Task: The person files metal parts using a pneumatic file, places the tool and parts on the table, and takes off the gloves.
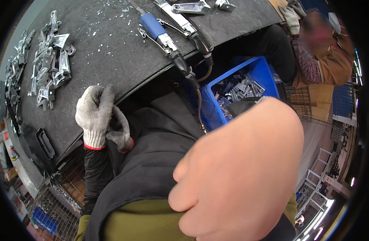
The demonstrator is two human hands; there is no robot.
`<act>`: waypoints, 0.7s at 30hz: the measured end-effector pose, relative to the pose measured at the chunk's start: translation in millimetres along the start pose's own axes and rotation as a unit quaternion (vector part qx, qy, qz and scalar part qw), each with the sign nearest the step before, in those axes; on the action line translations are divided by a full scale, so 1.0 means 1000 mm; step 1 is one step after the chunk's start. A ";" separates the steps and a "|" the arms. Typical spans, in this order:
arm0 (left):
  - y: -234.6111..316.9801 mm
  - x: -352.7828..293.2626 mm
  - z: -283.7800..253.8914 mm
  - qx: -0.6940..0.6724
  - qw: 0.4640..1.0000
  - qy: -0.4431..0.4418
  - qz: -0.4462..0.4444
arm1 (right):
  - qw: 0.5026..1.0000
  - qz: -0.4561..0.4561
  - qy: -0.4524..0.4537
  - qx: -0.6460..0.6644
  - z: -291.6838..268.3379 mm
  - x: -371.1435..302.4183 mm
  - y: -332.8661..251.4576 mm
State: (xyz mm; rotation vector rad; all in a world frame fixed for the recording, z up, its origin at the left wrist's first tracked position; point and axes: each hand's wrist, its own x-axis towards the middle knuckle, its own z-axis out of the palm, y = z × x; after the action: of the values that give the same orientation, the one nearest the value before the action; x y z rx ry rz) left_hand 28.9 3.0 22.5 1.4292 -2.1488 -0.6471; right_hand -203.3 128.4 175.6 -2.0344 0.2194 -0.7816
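Observation:
My left hand (94, 116), in a grey-white knit glove with a red cuff, is by the near edge of the dark table. Its fingers are closed on a loose work glove (121, 134), which hangs over the edge toward my lap. My right hand (244, 172) is bare and very close to the camera, filling much of the lower right. Its fingers are curled in, and anything inside them is hidden. Left of my left hand lies a pile of silver metal castings (52, 66).
Two air-powered hand tools, one with a blue body (152, 25), lie at the table's edge with hoses hanging down. A blue bin (214, 94) of metal parts stands below. At the upper right sits a co-worker (329, 60) in gloves. Wire cages (56, 209) stand lower left.

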 end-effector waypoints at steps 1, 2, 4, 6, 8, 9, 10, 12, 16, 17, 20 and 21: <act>0.000 0.000 0.000 -0.008 1.000 0.003 0.015 | 1.000 0.008 -0.004 -0.016 0.001 0.001 -0.005; 0.000 0.001 0.000 -0.009 1.000 0.003 0.015 | 0.999 0.021 -0.009 -0.036 0.003 0.002 -0.010; 0.000 0.001 0.001 -0.011 1.000 0.005 0.016 | 0.995 0.048 -0.016 -0.086 0.004 0.003 -0.021; 0.000 0.001 0.001 -0.017 1.000 0.002 0.006 | 0.986 0.080 -0.028 -0.144 0.010 0.005 -0.033; 0.001 0.001 0.001 -0.020 1.000 -0.001 0.004 | 0.972 0.109 -0.038 -0.204 0.015 0.008 -0.044; 0.002 0.001 0.000 -0.020 1.000 -0.007 -0.015 | 0.965 0.120 -0.043 -0.231 0.017 0.010 -0.048; 0.003 0.001 0.000 -0.023 1.000 -0.004 0.000 | 0.958 0.129 -0.045 -0.251 0.018 0.013 -0.053; 0.004 0.001 -0.001 -0.004 1.000 0.000 0.001 | 0.946 0.145 -0.054 -0.285 0.017 0.018 -0.062; 0.006 0.002 -0.002 0.011 1.000 -0.007 -0.006 | 0.942 0.152 -0.095 -0.284 0.002 0.027 -0.080; 0.006 0.002 -0.002 0.019 1.000 -0.006 0.002 | 0.877 0.148 -0.181 -0.420 0.006 0.034 -0.079; 0.005 0.002 -0.002 0.018 1.000 -0.007 0.007 | 0.889 0.172 -0.209 -0.369 0.001 0.035 -0.080; 0.005 0.002 -0.001 0.013 1.000 -0.002 0.022 | 0.895 0.169 -0.194 -0.364 0.005 0.037 -0.076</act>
State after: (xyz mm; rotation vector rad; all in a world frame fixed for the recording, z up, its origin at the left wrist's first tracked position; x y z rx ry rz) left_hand 25.7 3.0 26.7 1.3922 -2.1927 -0.6084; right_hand -182.8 158.7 251.9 -2.6905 0.6938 -0.0388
